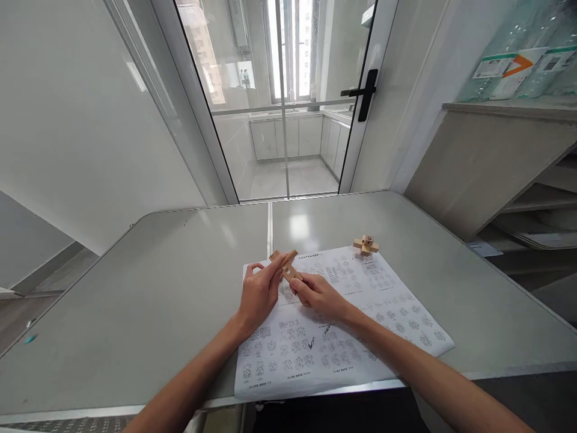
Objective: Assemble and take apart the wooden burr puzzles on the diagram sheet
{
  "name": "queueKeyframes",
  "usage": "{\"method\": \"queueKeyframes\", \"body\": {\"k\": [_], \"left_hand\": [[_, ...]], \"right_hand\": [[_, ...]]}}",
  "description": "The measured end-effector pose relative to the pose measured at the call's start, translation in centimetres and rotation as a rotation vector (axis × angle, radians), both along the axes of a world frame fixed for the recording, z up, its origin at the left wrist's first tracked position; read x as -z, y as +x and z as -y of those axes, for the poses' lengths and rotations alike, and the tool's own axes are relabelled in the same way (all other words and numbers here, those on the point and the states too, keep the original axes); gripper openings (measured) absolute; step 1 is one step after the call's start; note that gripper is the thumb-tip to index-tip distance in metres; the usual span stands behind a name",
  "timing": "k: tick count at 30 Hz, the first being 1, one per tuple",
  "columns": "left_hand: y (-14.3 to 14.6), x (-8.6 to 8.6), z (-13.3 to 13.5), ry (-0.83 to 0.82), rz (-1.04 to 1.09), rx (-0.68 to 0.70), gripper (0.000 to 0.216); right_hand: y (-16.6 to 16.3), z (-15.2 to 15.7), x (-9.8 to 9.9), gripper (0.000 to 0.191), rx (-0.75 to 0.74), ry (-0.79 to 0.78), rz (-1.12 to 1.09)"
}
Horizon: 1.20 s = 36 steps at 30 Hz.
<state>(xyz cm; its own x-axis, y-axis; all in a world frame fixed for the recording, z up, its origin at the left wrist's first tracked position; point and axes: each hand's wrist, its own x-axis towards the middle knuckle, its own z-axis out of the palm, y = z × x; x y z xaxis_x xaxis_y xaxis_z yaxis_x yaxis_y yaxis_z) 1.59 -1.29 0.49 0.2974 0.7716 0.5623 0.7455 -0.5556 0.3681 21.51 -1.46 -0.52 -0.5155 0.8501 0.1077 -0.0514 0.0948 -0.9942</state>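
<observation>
Above a printed sheet of diagrams (pixel 324 352), both hands are close together over small wooden puzzle pieces. My right hand (pixel 318 293) pinches a notched wooden piece (pixel 291 272) with an opening cut through it. My left hand (pixel 261 291) has its fingers closed round other wooden sticks (pixel 290 257), whose ends stick out past the fingertips. Whether the pieces in the two hands are joined or only touching, I cannot tell. An assembled cross-shaped wooden puzzle (pixel 366 245) stands at the sheet's far right corner, apart from both hands.
The grey table (pixel 135 313) has a metal seam strip (pixel 270 228) running to its far edge. Behind it stands a glass door with a black handle (pixel 367 93). At right, a shelf (pixel 509 108) holds plastic-wrapped bottles (pixel 523 72). A small green scrap (pixel 30 339) lies at left.
</observation>
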Motion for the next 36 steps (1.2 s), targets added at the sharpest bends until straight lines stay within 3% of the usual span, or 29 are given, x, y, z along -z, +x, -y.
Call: {"method": "queueKeyframes", "body": {"k": [7, 12, 20, 24, 30, 33, 36], "left_hand": [[0.0, 0.1, -0.1, -0.004, -0.007, 0.026, 0.043], [-0.4, 0.3, -0.4, -0.056, 0.104, 0.061, 0.04], [-0.6, 0.3, -0.5, -0.259, 0.395, 0.162, 0.083], [-0.5, -0.2, -0.4, -0.352, 0.426, 0.251, 0.076], [-0.5, -1.5, 0.4, -0.383, 0.419, 0.462, 0.07], [-0.1, -1.9, 0.8, -0.419, 0.473, 0.457, 0.07], [0.3, -1.8, 0.8, -0.54, 0.6, 0.366, 0.062]], "right_hand": [[0.0, 0.0, 0.1, 0.043, 0.003, -0.028, -0.011], [0.1, -0.2, 0.1, 0.043, -0.044, -0.156, -0.149], [1.7, -0.9, -1.1, 0.036, -0.214, -0.386, -0.4], [2.3, -1.3, -0.4, 0.037, -0.356, -0.541, -0.515], [2.5, -1.9, 1.0, 0.046, -0.455, -0.612, -0.528], [2.4, -1.9, 1.3, 0.049, -0.506, -0.641, -0.522], [2.1, -1.7, 1.0, 0.053, -0.531, -0.655, -0.521]]}}
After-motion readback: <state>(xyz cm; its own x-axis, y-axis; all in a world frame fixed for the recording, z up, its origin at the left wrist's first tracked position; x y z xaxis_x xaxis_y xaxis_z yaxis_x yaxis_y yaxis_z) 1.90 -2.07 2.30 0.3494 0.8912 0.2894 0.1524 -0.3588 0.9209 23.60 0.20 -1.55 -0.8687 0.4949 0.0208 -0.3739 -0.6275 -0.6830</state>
